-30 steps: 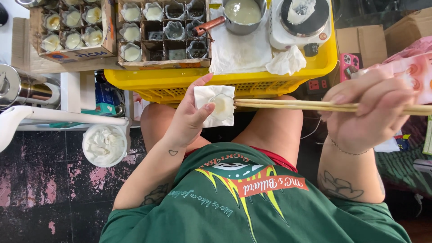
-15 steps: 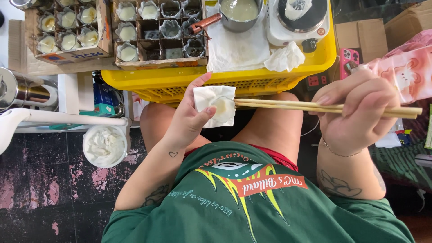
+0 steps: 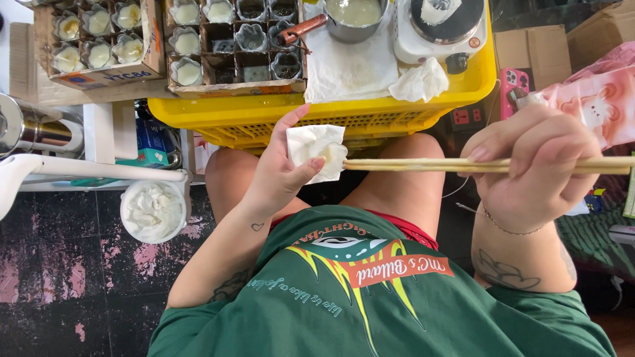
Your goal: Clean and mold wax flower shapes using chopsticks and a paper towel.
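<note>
**Wiping chopstick tips with a tissue, seated at a yellow crate**

You sit behind a yellow crate [image 3: 317, 119] that carries a cardboard divider box [image 3: 235, 46] of small moulds, a saucepan [image 3: 354, 16] of pale liquid and a white hotplate [image 3: 440, 30]; a white tub [image 3: 153, 211] stands on the floor to your left; your right hand [image 3: 536, 168] is closed around a pair of long wooden chopsticks [image 3: 423, 164], held level over your lap; your left hand [image 3: 281, 168] pinches a folded white tissue [image 3: 316, 149] over their tips, thumb pressing; the step looks like cleaning the tips; the next move likely calls for a firm pinch while you draw the sticks out.
</note>
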